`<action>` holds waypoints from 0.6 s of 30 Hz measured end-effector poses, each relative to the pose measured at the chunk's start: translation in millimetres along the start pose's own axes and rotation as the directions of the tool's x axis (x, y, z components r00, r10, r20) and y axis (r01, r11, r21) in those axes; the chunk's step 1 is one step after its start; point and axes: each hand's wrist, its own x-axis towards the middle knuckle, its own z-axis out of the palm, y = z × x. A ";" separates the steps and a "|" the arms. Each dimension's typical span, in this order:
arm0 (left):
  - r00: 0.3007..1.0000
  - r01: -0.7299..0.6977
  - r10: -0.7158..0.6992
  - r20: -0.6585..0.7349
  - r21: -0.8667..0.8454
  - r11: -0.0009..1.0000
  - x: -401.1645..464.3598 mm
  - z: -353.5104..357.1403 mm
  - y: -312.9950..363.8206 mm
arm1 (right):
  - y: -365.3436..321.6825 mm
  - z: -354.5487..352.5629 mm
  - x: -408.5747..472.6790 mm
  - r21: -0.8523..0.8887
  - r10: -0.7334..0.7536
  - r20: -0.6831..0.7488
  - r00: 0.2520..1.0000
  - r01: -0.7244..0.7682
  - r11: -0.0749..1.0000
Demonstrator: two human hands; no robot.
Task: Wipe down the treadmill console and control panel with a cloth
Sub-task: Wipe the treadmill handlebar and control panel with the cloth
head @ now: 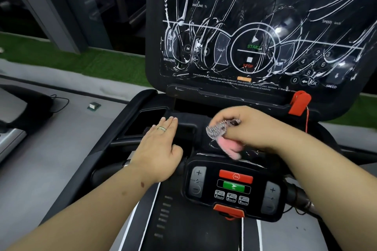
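Control panel (234,185) nearest; right hand (242,126) grips cloth (224,136); left hand (161,148) flat.

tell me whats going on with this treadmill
A person is cleaning it. The right hand grips a bunched cloth, grey-patterned and pink, on the ledge just above the small control panel. The left hand rests open and flat on the black tray beside it. The big console screen above is covered in white foamy streaks, not yet wiped off.

Green turf (102,65), small box (94,106)
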 end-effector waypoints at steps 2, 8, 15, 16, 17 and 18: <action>1.000 -0.004 0.004 -0.011 -0.003 1.000 0.1 0.1 0.1 | -1.2 12.0 9.7 0.058 -0.043 -0.120 0.992 0.050 0.997; 1.000 -0.004 0.004 -0.018 -0.003 1.000 -0.5 0.0 0.4 | 3.4 22.6 4.0 -0.104 -0.027 -0.071 0.997 0.020 0.994; 1.000 -0.005 0.005 -0.020 -0.006 1.000 -0.6 0.1 0.5 | 13.2 -8.2 -13.3 -0.186 0.067 0.079 0.995 -0.051 0.981; 1.000 -0.006 0.005 -0.020 -0.008 1.000 -0.5 0.2 0.2 | 10.7 -5.9 -11.3 -0.212 0.056 0.060 0.997 -0.042 0.976; 1.000 -0.007 0.006 -0.020 -0.010 1.000 -0.2 0.3 -0.1 | 8.3 -1.7 -6.7 -0.241 0.040 0.023 0.999 -0.034 0.970; 1.000 -0.008 0.008 -0.021 -0.010 1.000 0.0 0.1 -0.3 | 4.3 4.0 -1.7 -0.262 0.016 -0.018 1.000 -0.020 0.965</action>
